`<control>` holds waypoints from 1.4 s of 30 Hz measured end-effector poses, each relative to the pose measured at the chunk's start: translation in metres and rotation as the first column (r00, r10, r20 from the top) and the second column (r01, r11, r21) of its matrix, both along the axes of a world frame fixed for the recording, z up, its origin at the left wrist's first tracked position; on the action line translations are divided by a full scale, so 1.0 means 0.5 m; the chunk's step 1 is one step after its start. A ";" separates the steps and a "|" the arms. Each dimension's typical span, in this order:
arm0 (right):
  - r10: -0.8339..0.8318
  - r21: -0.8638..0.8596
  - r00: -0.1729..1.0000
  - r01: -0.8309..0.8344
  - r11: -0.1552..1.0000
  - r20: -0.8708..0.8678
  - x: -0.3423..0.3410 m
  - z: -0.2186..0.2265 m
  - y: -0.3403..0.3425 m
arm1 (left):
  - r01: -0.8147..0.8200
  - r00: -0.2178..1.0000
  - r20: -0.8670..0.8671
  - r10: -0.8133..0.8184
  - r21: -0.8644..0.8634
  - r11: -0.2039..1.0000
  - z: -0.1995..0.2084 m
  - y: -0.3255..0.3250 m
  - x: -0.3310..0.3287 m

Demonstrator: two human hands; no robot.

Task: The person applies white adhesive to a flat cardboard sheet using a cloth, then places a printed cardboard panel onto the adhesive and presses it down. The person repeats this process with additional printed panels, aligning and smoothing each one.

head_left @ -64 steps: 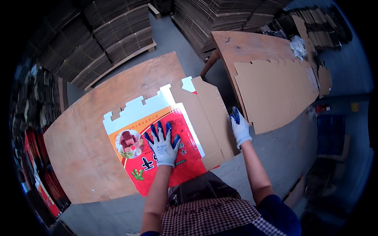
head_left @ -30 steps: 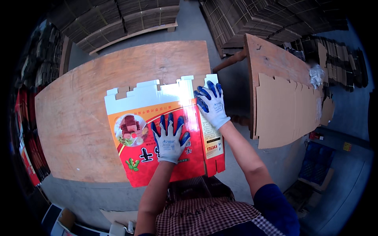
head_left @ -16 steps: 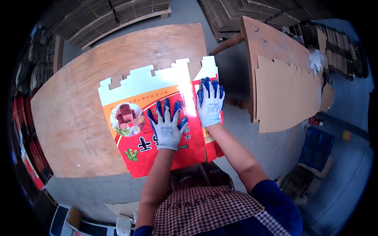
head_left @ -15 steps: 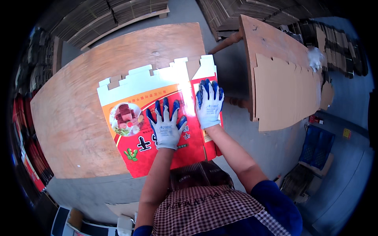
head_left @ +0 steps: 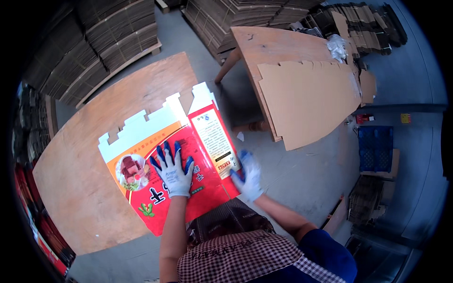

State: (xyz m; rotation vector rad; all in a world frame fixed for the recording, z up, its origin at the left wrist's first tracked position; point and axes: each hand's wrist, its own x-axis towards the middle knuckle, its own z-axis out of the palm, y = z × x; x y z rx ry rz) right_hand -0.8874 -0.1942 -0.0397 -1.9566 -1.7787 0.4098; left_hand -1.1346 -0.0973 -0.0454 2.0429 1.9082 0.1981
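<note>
A flattened printed carton (head_left: pixel 174 207), red and orange with white notched flaps, lies on the wooden table (head_left: pixel 80 188). It shows a picture of food on a plate and a narrow text panel on its right side. My left hand (head_left: pixel 174 175), in a white and blue coated glove, rests flat on the middle of the carton with its fingers spread. My right hand (head_left: pixel 248 178), gloved the same way, is at the carton's near right edge. Its thumb stands apart from its fingers, and they are slightly blurred; whether they touch the edge is unclear.
To the right stands a second wooden table (head_left: pixel 278 45) with a plain brown cardboard sheet (head_left: pixel 306 104) and crumpled clear plastic (head_left: pixel 337 48). Stacks of flat cardboard (head_left: pixel 118 37) sit on pallets behind. A blue plastic pallet (head_left: pixel 375 148) leans at the right wall.
My right hand has slid from the far part of the side panel toward me, to the carton's right edge, baring the printed text. My left hand stays flat. The view has turned right.
</note>
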 end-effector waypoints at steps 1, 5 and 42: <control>-0.104 0.032 0.987 0.101 0.994 0.126 0.061 0.005 0.044 | -0.007 0.999 0.051 0.004 0.071 0.997 0.002 -0.002 -0.004; -0.414 -0.019 0.696 0.523 0.852 0.587 0.314 -0.012 0.183 | -0.013 0.953 0.301 -0.034 0.152 0.988 0.001 0.002 -0.023; 0.286 -0.114 0.958 -0.288 0.951 -0.035 -0.024 0.071 0.278 | -0.016 0.998 -0.053 0.020 0.063 0.998 -0.001 -0.070 -0.192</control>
